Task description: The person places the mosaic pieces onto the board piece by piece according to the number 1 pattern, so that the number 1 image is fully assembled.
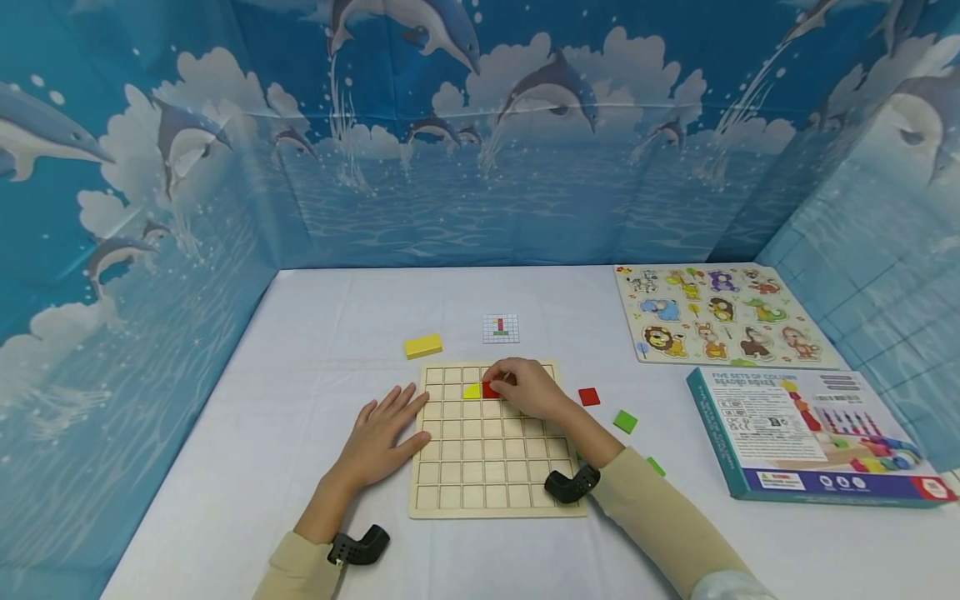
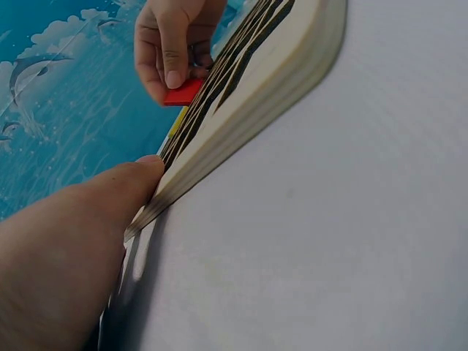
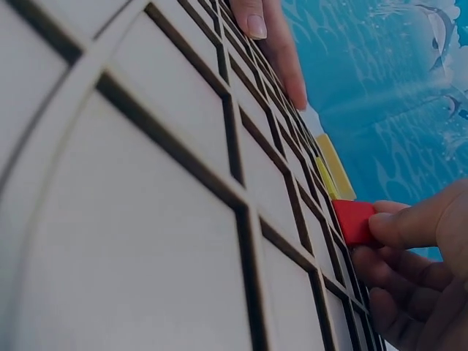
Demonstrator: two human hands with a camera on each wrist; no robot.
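red tile [image 3: 353, 222], pinched in the right-hand grip [image 1: 528, 388], juts beside the yellow tile [image 1: 472, 392].

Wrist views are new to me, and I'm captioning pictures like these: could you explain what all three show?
No machine here: a person works bare-handed. The head view comes from a head-worn camera looking forward and down; the others come from a camera on each wrist. On the white tablecloth lie a wooden grid board, a yellow block, a printed pattern card, a loose red tile, green tiles, an animal puzzle board and a toy box. The right hand pinches a red square tile at the grid board, beside a yellow tile. The left hand touches the board's left edge.
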